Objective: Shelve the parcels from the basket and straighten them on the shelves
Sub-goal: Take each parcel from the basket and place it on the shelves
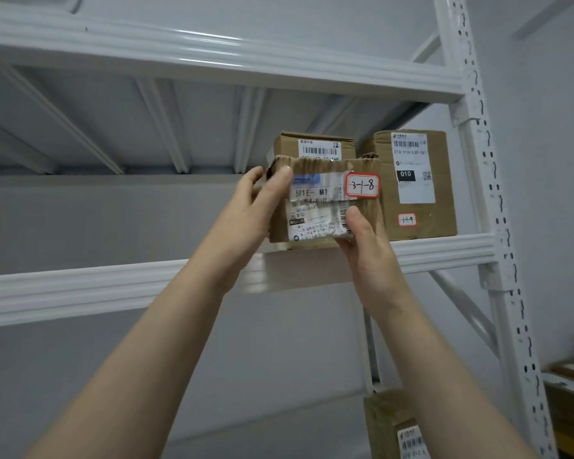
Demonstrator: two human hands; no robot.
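Both hands, left [259,207] and right [367,240], grip cardboard parcel [322,200] at shelf [113,286] edge, two boxes behind.

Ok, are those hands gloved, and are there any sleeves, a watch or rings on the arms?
No gloves: the left hand and right hand are bare. No ring, watch or wristband is visible. The left forearm and right forearm are uncovered down to the bottom edge of the picture, so no sleeve shows. Anything worn higher up is out of view.

Cardboard parcels [418,183] on white shelf [113,286]
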